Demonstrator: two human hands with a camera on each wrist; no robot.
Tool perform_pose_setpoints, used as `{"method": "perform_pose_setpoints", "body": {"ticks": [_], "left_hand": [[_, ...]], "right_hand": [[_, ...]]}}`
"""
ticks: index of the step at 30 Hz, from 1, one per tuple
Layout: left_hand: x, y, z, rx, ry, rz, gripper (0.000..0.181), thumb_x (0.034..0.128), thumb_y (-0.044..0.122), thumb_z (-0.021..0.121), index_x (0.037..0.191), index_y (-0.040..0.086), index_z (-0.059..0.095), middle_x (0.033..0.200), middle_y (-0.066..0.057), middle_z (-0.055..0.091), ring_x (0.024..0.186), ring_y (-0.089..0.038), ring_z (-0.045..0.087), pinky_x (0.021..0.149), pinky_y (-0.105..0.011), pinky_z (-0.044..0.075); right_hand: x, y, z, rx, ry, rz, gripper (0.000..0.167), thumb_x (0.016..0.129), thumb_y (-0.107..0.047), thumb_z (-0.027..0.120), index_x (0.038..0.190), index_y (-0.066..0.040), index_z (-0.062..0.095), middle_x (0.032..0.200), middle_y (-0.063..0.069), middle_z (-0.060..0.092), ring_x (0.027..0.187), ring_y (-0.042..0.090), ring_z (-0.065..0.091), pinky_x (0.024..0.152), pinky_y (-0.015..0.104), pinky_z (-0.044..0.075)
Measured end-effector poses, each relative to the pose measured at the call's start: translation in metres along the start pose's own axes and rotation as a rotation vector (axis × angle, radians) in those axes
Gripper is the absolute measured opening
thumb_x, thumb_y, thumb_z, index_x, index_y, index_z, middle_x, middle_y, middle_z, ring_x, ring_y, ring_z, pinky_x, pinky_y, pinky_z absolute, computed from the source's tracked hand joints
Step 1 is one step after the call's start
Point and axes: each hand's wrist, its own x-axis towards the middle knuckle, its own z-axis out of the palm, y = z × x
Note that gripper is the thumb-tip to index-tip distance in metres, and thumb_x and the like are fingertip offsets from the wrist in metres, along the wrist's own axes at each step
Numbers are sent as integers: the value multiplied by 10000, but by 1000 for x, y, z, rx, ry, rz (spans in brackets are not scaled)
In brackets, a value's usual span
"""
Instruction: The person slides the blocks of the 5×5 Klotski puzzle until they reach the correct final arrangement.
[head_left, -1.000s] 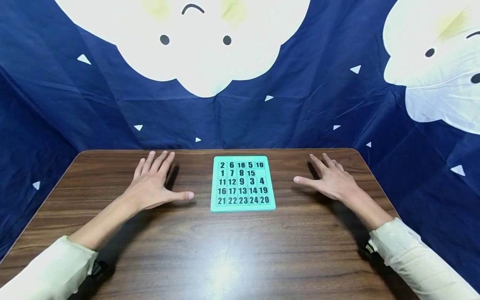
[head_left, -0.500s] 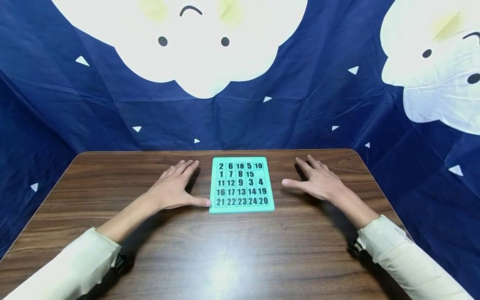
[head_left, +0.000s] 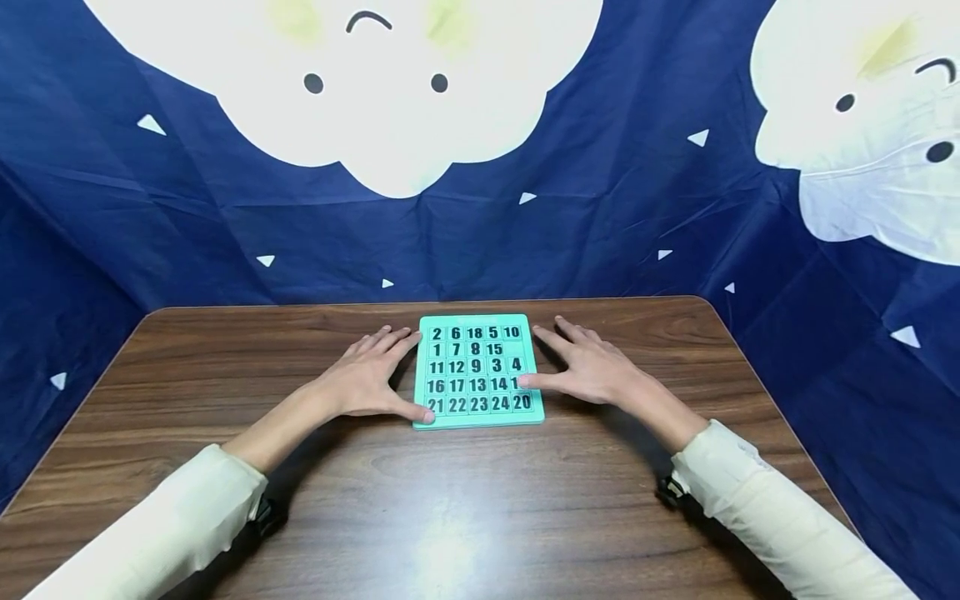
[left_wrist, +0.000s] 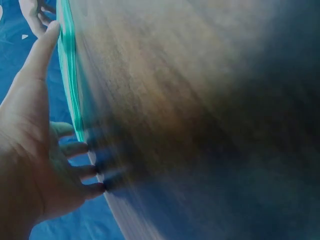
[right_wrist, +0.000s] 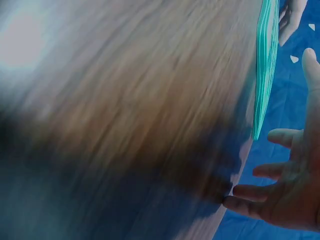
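Note:
A turquoise number board (head_left: 480, 421) lies flat on the wooden table, its black-numbered tiles in rows with one gap at the right of the second row. The left hand (head_left: 363, 383) is at the board's left edge, thumb over the lower left corner, fingers spread by the upper left. The right hand (head_left: 592, 367) is at the right side, its thumb over the 19 tile and its fingers extended beyond the edge. In the left wrist view the left hand (left_wrist: 40, 145) has its thumb at the board's edge (left_wrist: 70, 70). In the right wrist view the right hand (right_wrist: 295, 165) stands apart from the board (right_wrist: 265, 70).
The brown wooden table (head_left: 450, 500) reflects a bright light near its front. Behind it and at both sides hangs a blue cloth (head_left: 465, 242) with white clouds (head_left: 405, 117) and small white triangles. Dark bands show at both wrists under pale sleeves.
Both hands have moved inward to the board, the left from the left and the right from the right. The board has not visibly moved on the table; the head view has shifted slightly.

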Motion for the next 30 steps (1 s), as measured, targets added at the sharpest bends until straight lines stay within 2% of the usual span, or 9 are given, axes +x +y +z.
{"method": "perform_pose_setpoints", "body": {"ticks": [7,14,19,22,27,30], "left_hand": [[1,1,-4,-16,-62,-11,1535,638,977,843,1835,262,199,1896,-178,205,1755,-531,120,1374,-804,139],[6,3,-9,61,-80,-8,1557,602,997,840,1830,266,221,1881,-188,244,1723,-567,203,1335,-828,222],[5,2,-9,75,-91,-20,1578,597,1018,820,1837,278,183,1887,-171,230,1725,-559,198,1344,-816,210],[4,1,-8,81,-92,-27,1572,603,1032,800,1839,298,164,1899,-162,195,1742,-553,140,1355,-825,143],[5,1,-8,98,-110,-44,1558,606,1063,759,1838,344,132,1921,-154,81,1759,-545,-41,1348,-850,-16],[6,2,-8,85,-133,-58,1561,608,1066,755,1838,366,95,1924,-150,34,1757,-541,-71,1342,-857,-25]], "right_hand": [[8,-19,4,-13,-45,-34,1152,872,-1041,500,1810,-437,213,1927,92,89,1757,507,153,1349,818,212],[13,-22,5,-11,-81,-33,1155,879,-1042,487,1814,-440,175,1927,115,50,1770,500,78,1363,820,156],[15,-24,5,-26,-101,-39,1153,887,-1032,498,1816,-433,174,1923,140,57,1766,517,66,1356,831,152],[15,-26,3,-27,-118,-36,1153,891,-1017,526,1817,-424,180,1922,148,48,1766,517,57,1358,830,144],[9,-28,-3,-51,-144,-42,1167,877,-1001,584,1816,-420,203,1921,157,53,1768,512,57,1370,810,147],[3,-28,-5,-69,-152,-52,1163,872,-987,615,1812,-422,228,1918,167,72,1767,514,62,1377,798,144]]}}
